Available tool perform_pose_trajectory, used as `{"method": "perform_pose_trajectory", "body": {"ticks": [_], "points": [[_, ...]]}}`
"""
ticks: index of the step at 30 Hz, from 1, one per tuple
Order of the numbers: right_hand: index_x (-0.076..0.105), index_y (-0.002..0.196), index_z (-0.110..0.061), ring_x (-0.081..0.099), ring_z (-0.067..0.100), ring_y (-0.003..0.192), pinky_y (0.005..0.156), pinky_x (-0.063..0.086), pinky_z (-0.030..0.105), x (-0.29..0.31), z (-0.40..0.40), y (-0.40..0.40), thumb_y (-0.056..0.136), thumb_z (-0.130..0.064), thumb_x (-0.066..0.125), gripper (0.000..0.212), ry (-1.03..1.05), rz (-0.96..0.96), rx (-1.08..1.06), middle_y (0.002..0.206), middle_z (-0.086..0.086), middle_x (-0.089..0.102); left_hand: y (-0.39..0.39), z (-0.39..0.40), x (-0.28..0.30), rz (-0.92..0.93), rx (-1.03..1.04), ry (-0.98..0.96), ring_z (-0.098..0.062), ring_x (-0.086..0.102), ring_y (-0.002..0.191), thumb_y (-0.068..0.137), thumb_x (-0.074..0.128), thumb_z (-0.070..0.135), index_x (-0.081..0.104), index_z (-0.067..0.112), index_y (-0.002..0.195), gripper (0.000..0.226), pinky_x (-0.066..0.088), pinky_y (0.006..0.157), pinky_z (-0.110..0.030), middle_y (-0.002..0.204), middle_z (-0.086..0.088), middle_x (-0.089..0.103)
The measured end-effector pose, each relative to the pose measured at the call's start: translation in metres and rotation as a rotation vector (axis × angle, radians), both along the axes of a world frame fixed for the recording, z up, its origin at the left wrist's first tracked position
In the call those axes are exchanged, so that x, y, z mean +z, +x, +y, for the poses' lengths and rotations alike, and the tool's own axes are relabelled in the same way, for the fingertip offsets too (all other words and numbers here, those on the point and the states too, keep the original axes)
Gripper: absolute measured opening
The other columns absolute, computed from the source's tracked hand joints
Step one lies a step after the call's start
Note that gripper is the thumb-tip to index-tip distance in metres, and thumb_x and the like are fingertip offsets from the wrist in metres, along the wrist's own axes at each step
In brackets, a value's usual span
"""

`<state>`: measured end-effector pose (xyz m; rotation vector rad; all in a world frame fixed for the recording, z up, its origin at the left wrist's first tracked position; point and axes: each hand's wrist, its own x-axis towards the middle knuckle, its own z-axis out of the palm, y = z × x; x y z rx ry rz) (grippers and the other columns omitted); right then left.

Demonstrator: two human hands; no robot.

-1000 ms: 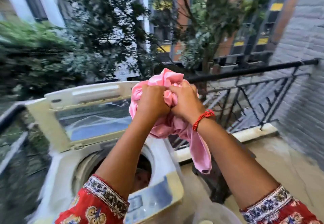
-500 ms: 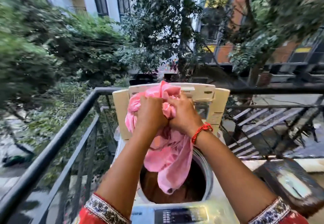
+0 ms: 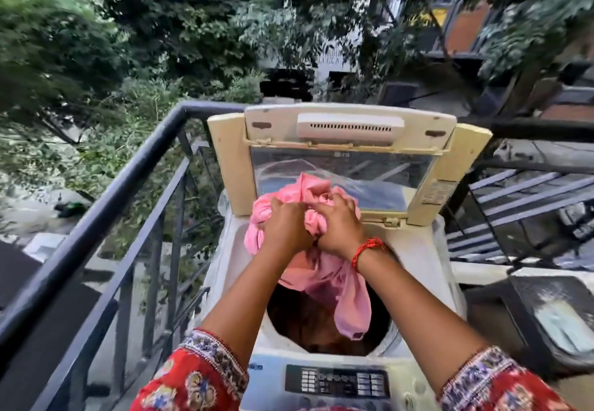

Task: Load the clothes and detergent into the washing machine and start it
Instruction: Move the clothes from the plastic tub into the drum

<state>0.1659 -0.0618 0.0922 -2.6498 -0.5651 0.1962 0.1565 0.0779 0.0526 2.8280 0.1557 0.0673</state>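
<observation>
Both hands bunched tight, side by side and touching. Left hand and right hand each have fingers curled into a wad of pink cloth, knuckles up. Gathered that way, I judge, to keep the loose fabric from snagging on the rim.

Cloth held above the mouth of the drum; its free tail hangs past the right wrist and dips below the opening's edge. Most of the garment not yet inside. Red thread bracelet on the right wrist.

Something dark brownish already lies in the drum; cannot tell what.

Washing machine is a top-loader, lid folded up and back, clear of the opening. Control panel nearest the person, untouched. Detergent not in view.

Machine stands in a balcony corner, against a dark metal railing. Trees beyond.
</observation>
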Motion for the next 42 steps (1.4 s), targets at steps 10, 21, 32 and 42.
{"method": "perform_pose_trajectory", "body": {"ticks": [10,21,32,42], "points": [[0.055,0.129,-0.032,0.036,0.040,0.119,0.103,0.033,0.039,-0.100,-0.024,0.011,0.068,-0.028,0.067,0.062,-0.102,0.247,0.059,0.130,0.016,0.039,-0.012,-0.026,-0.079,0.296,-0.035,-0.042,-0.036,0.061,0.100,0.062,0.048,0.047,0.062,0.027,0.107,0.051,0.041,0.094,-0.042,0.096,-0.001,0.071],[0.051,0.131,-0.033,0.038,0.036,0.123,0.107,0.034,0.040,-0.154,-0.039,0.030,0.061,-0.040,0.081,0.076,-0.175,0.405,0.161,0.136,0.012,0.041,-0.001,-0.019,-0.122,0.594,-0.074,-0.062,-0.029,0.057,0.117,0.071,0.077,0.032,0.055,0.016,0.125,0.060,0.033,0.103,-0.036,0.123,-0.007,0.064],[0.042,0.140,-0.026,0.036,0.036,0.127,0.109,0.034,0.040,-0.150,-0.072,0.031,0.066,-0.044,0.082,0.086,-0.160,0.377,0.060,0.139,0.011,0.039,-0.002,-0.016,-0.148,0.642,-0.034,-0.040,-0.035,0.051,0.119,0.062,0.068,0.042,0.056,0.023,0.115,0.058,0.043,0.099,-0.051,0.112,-0.005,0.063],[0.047,0.136,-0.024,0.041,0.034,0.124,0.108,0.033,0.034,-0.112,-0.086,-0.009,0.067,-0.035,0.081,0.078,-0.112,0.300,-0.057,0.134,0.012,0.043,-0.028,-0.025,-0.098,0.464,-0.105,-0.112,-0.037,0.059,0.108,0.073,0.066,0.028,0.065,0.019,0.101,0.030,0.048,0.093,-0.040,0.105,-0.010,0.069]]}}
